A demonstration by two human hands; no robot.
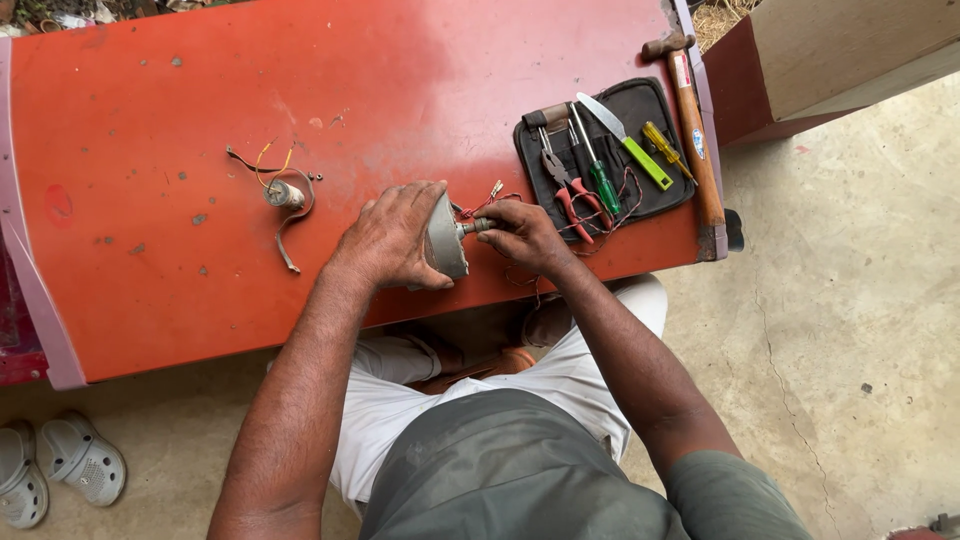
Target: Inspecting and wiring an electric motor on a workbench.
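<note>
Seen from above at an orange-red table (150, 290): left hand (390, 240) clamped around a grey disc-shaped motor housing (445, 238), fingers curled over its far rim, thumb side near the table's front edge. Right hand (525, 235) pinched shut on the motor's short shaft (478, 226), fingertips closed around the stub that juts rightward from the housing. Housing standing on edge near the front of the table, just right of centre, thin red wires (490, 200) trailing from it toward the tool pouch.

Just right of the hands, an open black tool pouch (640, 100) holding red-handled pliers (570, 195), a green-handled screwdriver (598, 175), a knife with a lime-green handle (630, 140) and a small yellow screwdriver (662, 145). Along the table's right edge, a wooden-handled hammer (697, 150), its near end overhanging the edge. To the left, well apart, a small cylindrical part (283, 194) with loose yellow and dark wires. On the concrete floor at lower left, a pair of grey clogs (60, 470).

Risks, judged from the pose: housing balanced on its rim close to the front edge, likely to roll or drop into the lap if the left grip eases; thin leads lying near the right hand, liable to snag or tear under a twist of the shaft; hammer poised to tip off if the table is jolted.
</note>
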